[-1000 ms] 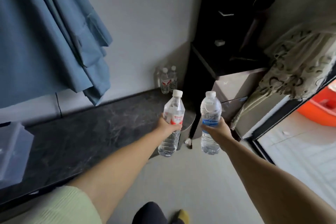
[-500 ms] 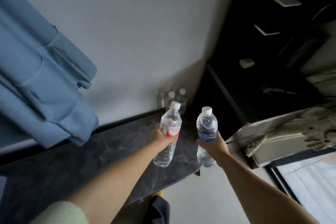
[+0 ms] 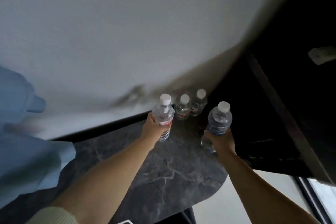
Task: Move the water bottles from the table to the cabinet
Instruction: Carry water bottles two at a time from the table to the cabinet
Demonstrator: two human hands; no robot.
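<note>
My left hand (image 3: 151, 127) grips a clear water bottle with a red label and white cap (image 3: 163, 114), held upright over the dark marble surface (image 3: 163, 169). In my right hand (image 3: 222, 139) is a second clear bottle with a blue label (image 3: 219, 119), also upright, above the surface's right end. Two more red-labelled bottles (image 3: 183, 108) (image 3: 199, 103) stand side by side in the back corner against the wall, just beyond the bottle in my left hand. The tall black cabinet (image 3: 283, 96) rises right of them.
A blue garment (image 3: 21, 132) hangs at the left over the dark surface. The pale wall (image 3: 127, 32) fills the upper view. A white handle (image 3: 321, 54) shows on the black cabinet. Light floor (image 3: 254, 196) lies below the rounded edge of the surface.
Both hands have carried their bottles forward, closer to the two bottles in the corner. The view has moved in and tilted up, with motion blur.
</note>
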